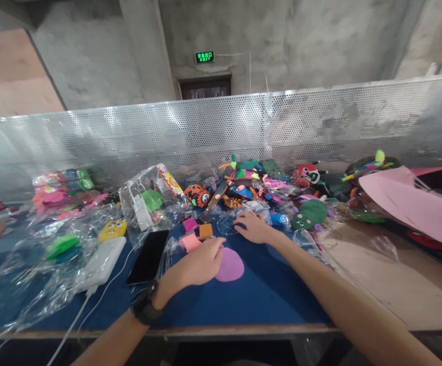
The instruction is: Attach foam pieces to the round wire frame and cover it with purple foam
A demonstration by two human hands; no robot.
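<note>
Press lightly with your left hand (203, 262), its grip impossible to tell, at the flat, round, clay-like purple disc (231, 265); your right hand (254, 226) spreads loosely beyond.

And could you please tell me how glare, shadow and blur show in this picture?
Head view: bright glare spots the perforated panel and glints off the clear plastic; a soft shadow falls on the blue table beside the right forearm; fine detail among the piled toys is soft, and a pixelated patch hides a bit of the panel.
</note>
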